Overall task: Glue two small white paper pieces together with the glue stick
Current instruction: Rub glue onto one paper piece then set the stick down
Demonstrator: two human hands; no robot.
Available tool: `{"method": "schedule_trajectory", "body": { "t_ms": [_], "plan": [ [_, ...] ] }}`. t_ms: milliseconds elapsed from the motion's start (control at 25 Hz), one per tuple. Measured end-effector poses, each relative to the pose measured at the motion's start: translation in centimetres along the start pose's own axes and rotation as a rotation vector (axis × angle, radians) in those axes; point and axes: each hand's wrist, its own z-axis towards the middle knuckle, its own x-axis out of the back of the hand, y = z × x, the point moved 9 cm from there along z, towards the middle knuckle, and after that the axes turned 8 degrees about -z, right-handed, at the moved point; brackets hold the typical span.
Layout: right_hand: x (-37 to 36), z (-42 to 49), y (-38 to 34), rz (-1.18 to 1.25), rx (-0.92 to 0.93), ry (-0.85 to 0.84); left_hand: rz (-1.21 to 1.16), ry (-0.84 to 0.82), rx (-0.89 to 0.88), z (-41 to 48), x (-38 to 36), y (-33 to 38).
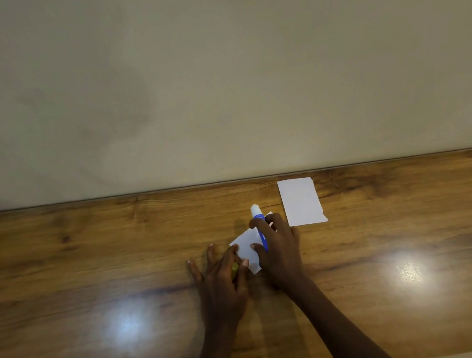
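My right hand [280,243] grips a blue and white glue stick [257,216], its white end pointing away from me. Under it lies a small white paper piece [247,247], tilted on the wooden table [87,266]. My left hand [223,278] rests on the table with fingertips pressing the paper's left edge, and a small yellow-green thing, maybe the cap [234,268], shows between its fingers. A second white paper piece [301,201] lies flat to the right, apart from both hands.
The table's back edge meets a plain beige wall [211,73]. Its right edge slants at the far right. Two bright light reflections sit on the tabletop on either side of my arms.
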Motion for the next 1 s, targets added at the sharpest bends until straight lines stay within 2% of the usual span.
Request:
{"method": "schedule_trajectory", "body": {
  "t_ms": [200, 320, 400, 520, 640, 800, 1000],
  "plan": [
    [0.2, 0.2, 0.3, -0.233, -0.044, -0.053, -0.245, 0.039, 0.081, -0.1, 1.2, -0.9],
    [1.1, 0.1, -0.6, -0.138, 0.004, -0.013, -0.374, 0.104, 0.175, -0.3, 1.9, -1.6],
    [2.9, 0.0, -0.3, 0.031, -0.048, 0.075, -0.394, 0.108, 0.207, -0.2, 2.0, -1.5],
    [7.0, -0.8, 3.0, 0.352, -0.110, 0.242, -0.376, 0.053, 0.136, 0.6, 0.4, 2.2],
    [12.6, -2.1, 8.7, 0.515, -0.134, 0.363, -0.395, -0.092, 0.062, 0.9, -4.7, 9.2],
    [17.1, -2.9, 16.7, 0.530, -0.232, 0.362, -0.239, -0.263, -0.092, -0.3, -13.2, 17.8],
    [16.7, -3.0, 21.7, 0.413, -0.237, 0.294, -0.045, -0.364, -0.109, -0.6, -19.3, 19.0]
  ]
}}
